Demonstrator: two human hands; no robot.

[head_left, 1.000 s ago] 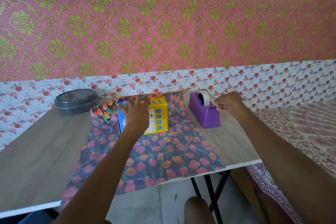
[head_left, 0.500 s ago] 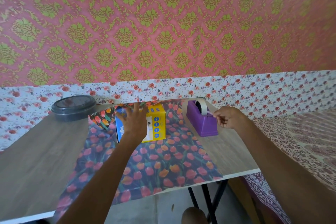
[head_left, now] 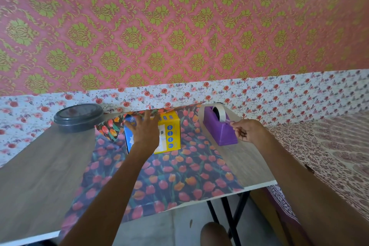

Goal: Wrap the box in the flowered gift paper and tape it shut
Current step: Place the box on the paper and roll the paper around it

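Right hand grip pinches tape at the dispenser; left hand lies flat, open, on the box.

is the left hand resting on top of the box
Yes, the left hand lies flat on the box, pinning the flowered gift paper edge there.

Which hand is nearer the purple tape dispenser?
Right. The right hand pinches the tape end at the purple tape dispenser; the left hand presses flat on the box, well off to its side.
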